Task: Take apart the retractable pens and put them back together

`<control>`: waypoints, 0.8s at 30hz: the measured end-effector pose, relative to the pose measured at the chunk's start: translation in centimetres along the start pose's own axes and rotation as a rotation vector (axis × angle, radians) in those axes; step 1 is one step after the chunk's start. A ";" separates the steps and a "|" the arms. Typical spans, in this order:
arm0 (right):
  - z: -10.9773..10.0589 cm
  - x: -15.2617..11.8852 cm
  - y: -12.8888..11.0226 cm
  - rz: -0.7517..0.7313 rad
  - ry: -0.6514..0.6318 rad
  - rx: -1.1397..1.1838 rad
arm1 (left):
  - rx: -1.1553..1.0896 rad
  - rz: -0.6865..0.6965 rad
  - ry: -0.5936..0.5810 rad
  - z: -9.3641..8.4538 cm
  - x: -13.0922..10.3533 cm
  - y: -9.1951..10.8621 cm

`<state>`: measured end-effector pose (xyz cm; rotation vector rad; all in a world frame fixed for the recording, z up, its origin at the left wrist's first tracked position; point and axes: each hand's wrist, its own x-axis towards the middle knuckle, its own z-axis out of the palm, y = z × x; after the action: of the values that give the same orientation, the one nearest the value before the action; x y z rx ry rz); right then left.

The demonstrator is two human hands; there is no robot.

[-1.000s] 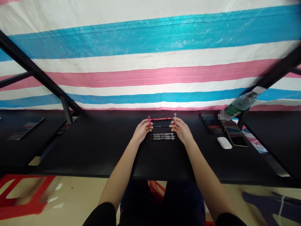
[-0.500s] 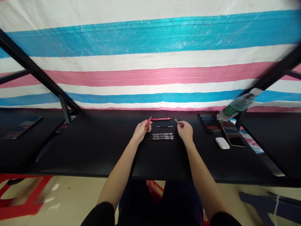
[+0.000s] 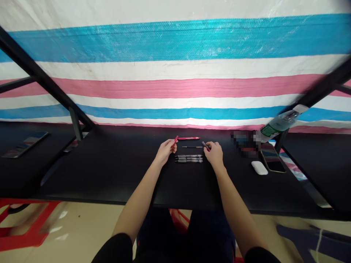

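My left hand is closed on a red pen part, which points up and away from me. My right hand pinches a slim grey pen part with a bit of red at its lower end. Between the hands, a red pen lies crosswise at the back of the black table. Nearer me is a thin pen refill. Closer still, several clear pens with dark grips lie side by side, tips to the left.
At right, a white earphone case lies beside a phone. Behind them a clear bottle leans near a black frame bar. Another phone is at far left. A striped sheet hangs behind the table.
My right hand has shifted slightly left, and the pen part in it has tilted and come down a little, showing its red end. My left hand keeps its hold.
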<state>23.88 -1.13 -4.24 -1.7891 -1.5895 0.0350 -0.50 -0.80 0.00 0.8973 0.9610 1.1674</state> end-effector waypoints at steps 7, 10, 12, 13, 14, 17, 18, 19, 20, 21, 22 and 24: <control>-0.5 0.1 -1.0 -0.162 -0.084 0.055 | 0.029 -0.004 -0.001 0.3 -0.3 0.3; -0.5 0.1 -1.2 -0.212 -0.145 0.015 | 0.040 -0.001 -0.003 0.3 -0.3 0.4; -0.5 0.2 -1.2 -0.233 -0.169 -0.005 | 0.047 0.006 -0.004 0.2 -0.3 0.3; -0.4 0.2 -1.3 -0.242 -0.179 -0.010 | 0.050 0.009 -0.003 0.2 -0.3 0.3; -0.4 0.2 -1.3 -0.249 -0.187 -0.011 | 0.054 0.012 -0.001 0.2 -0.2 0.2; -0.4 0.2 -1.4 -0.265 -0.205 -0.003 | 0.070 0.017 0.009 0.1 -0.1 0.1; -0.4 0.2 -1.5 -0.271 -0.209 0.005 | 0.074 0.021 0.014 0.2 -0.1 0.1; -0.4 0.2 -1.6 -0.275 -0.212 0.019 | 0.074 0.029 0.021 0.2 -0.1 0.1; -0.5 0.2 -1.7 -0.275 -0.211 0.042 | 0.071 0.038 0.029 0.2 -0.1 0.1; -0.6 0.2 -1.8 -0.267 -0.204 0.076 | 0.064 0.048 0.038 0.2 -0.1 0.1; -0.7 0.3 -1.9 -0.252 -0.191 0.122 | 0.057 0.056 0.046 0.2 -0.2 0.1; -1.0 0.3 -2.2 -0.194 -0.156 0.243 | 0.046 0.062 0.056 0.2 -0.2 0.1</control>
<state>22.58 -1.42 -2.16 -1.4700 -1.7802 0.2697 -0.33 -0.97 0.23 0.9414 1.0155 1.2333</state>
